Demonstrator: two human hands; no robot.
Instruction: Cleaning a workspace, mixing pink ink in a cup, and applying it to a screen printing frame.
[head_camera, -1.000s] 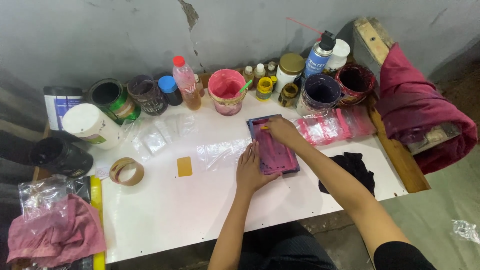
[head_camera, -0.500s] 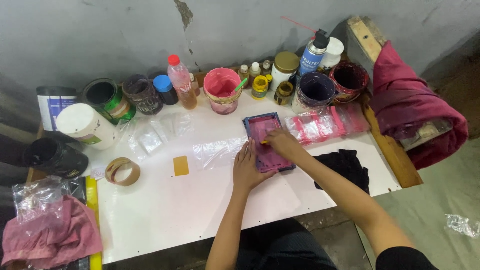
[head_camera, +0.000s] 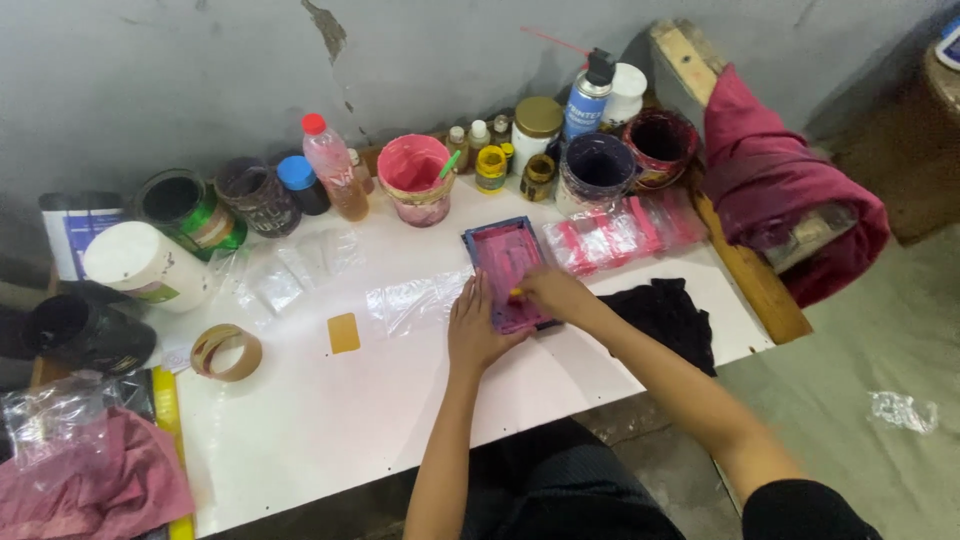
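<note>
A small blue-edged frame (head_camera: 507, 262), its mesh smeared with pink ink, lies on the white table (head_camera: 330, 420) over a clear plastic bag (head_camera: 410, 300). My left hand (head_camera: 474, 330) presses down on the frame's near left corner and holds it still. My right hand (head_camera: 553, 293) grips a small yellow scraper (head_camera: 516, 293) at the near end of the mesh. Only the scraper's tip shows past my fingers.
Along the wall stand a pink ink bucket (head_camera: 413, 178), several jars, bottles, tins and a spray can (head_camera: 590, 95). Printed pink bags (head_camera: 625, 232) and a black cloth (head_camera: 665, 310) lie to the right. A yellow card (head_camera: 343, 333) and tape roll (head_camera: 226, 352) lie left.
My right hand has drawn the scraper from the frame's far end down to its near end. My left hand has stayed on the frame's near left corner.
</note>
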